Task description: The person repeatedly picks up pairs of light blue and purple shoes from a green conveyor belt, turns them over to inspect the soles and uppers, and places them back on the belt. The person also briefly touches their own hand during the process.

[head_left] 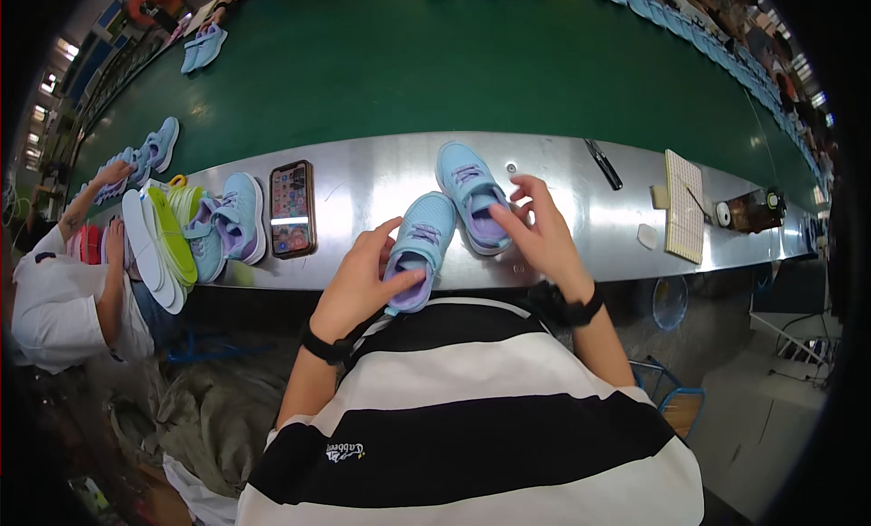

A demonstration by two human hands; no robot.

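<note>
Two light blue sneakers with lilac laces and lilac lining are in front of me at the metal table edge, toes pointing away. My left hand (363,279) grips the nearer, left sneaker (425,236), its thumb inside the heel opening and its fingers along the outer side. The right sneaker (467,177) lies on the metal, slightly farther off and touching the left one near the toe. Over its opening reaches the thumb of my right hand (541,231); the other fingers are spread apart, off the shoe's right side.
To the left lie a phone (291,209), another pair of blue sneakers (240,213) and stacked white and yellow-green insoles (168,227). A pen (603,164), notepad (684,204) and dark jar (755,210) are on the right. Beyond runs a green belt (381,73); a co-worker (68,299) sits at left.
</note>
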